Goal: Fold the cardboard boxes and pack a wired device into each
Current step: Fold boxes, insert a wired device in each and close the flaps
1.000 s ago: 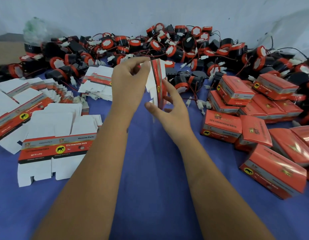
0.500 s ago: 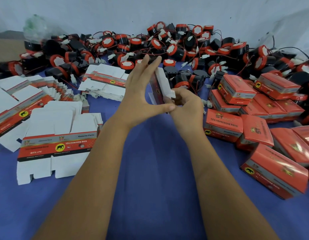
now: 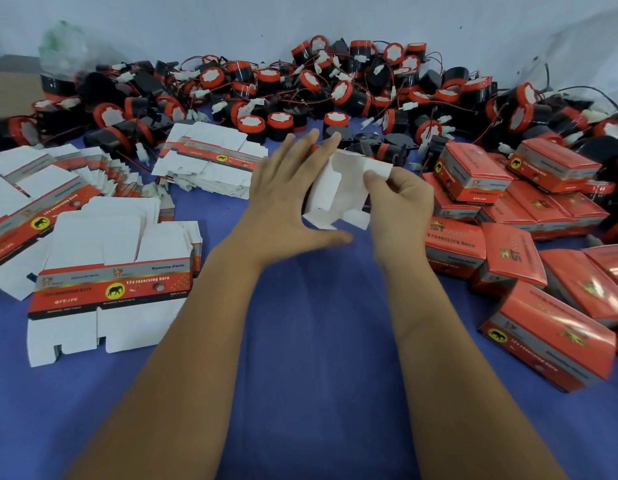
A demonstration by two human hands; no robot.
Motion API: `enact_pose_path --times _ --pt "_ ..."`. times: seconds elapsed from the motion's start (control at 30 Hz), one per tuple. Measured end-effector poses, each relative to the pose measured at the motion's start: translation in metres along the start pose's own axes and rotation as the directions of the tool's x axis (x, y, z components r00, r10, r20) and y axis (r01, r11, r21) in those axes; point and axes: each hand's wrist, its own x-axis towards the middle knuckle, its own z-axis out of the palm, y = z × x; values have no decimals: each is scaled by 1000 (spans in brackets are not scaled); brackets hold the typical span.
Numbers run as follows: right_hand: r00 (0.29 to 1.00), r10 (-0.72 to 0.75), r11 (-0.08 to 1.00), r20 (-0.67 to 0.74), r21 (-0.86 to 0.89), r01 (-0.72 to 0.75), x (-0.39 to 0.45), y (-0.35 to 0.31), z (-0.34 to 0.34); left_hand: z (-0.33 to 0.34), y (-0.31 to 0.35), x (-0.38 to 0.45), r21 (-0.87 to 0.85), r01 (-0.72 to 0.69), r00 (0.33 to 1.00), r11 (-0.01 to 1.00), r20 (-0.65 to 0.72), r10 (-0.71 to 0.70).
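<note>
The white-and-red cardboard box blank (image 3: 335, 192) now shows its plain white inside and its cut bottom flaps toward the camera, held just above the blue cloth-covered surface (image 3: 318, 341) between the two hands — half a second ago it stood nearly edge-on with its red printed face visible, and a second ago it was a thin upright sliver higher up. So the blank has been turned and opened out, which I take to mean the sleeve is being squared up and the flaps are about to be tucked; no device is in it yet. The left hand (image 3: 283, 199) lies spread, fingers straight against the left side of the blank and the thumb stretched out beneath it, where earlier its thumb and fingers framed the card from the front. The right hand (image 3: 397, 199) pinches an upper white flap between thumb and curled fingers, having come up from below the card. The heap of black-and-red round wired devices (image 3: 335, 91) waits well behind, stacks of flat printed box blanks (image 3: 110, 282) lie to the left, and the finished red closed boxes (image 3: 508, 258) are piled at the right — these look unchanged apart from a slight shift of the camera.
</note>
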Motion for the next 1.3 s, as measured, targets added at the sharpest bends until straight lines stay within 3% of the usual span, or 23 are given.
enact_pose_path --times 0.1,0.17,0.3,0.37,0.43,0.53,0.6,0.67,0.77,0.83,0.93,1.03,1.17,1.3 --pt "994 88 978 69 183 -99 -6 -7 3 2 5 -2 -352 18 984 936 -159 -79" --pt "981 33 968 189 238 -79 -11 -11 6 0 11 -2 -511 60 931 857 -280 -233" --pt "907 -116 991 404 101 82 -16 -12 8 -10 18 -2 -654 139 789 743 -380 -482" --pt "869 -114 992 482 105 72 -16 -12 7 -15 15 -2 -760 122 794 638 -311 -522" --pt "847 -100 987 522 162 17 -16 -12 9 -17 12 -2 -846 132 846 517 -176 -504" --pt "876 -37 988 481 149 -40 -17 -10 12 -15 8 -2 -875 244 903 418 49 -426" --pt "887 11 990 461 121 -76 -16 -6 13 -13 6 0 -886 325 885 332 161 -436" --pt "892 40 987 451 123 -107 -15 -2 14 -8 6 1 -893 351 848 281 176 -500" --pt "919 103 983 381 103 -153 -12 3 15 -4 10 3 -903 342 753 261 97 -651" --pt "930 122 983 346 83 -161 -9 7 14 -4 7 1 -912 312 730 267 50 -682" --pt "943 111 985 312 93 -147 -7 9 15 -4 4 0 -943 247 791 224 63 -608" --pt "950 87 985 299 117 -127 -8 8 17 0 12 0 -931 285 833 226 124 -539" --pt "953 58 986 296 134 -101 -10 8 18 5 20 2 -850 325 866 415 91 -492" --pt "915 71 961 397 220 -170 -15 8 21 1 15 2 -841 305 880 447 69 -471"
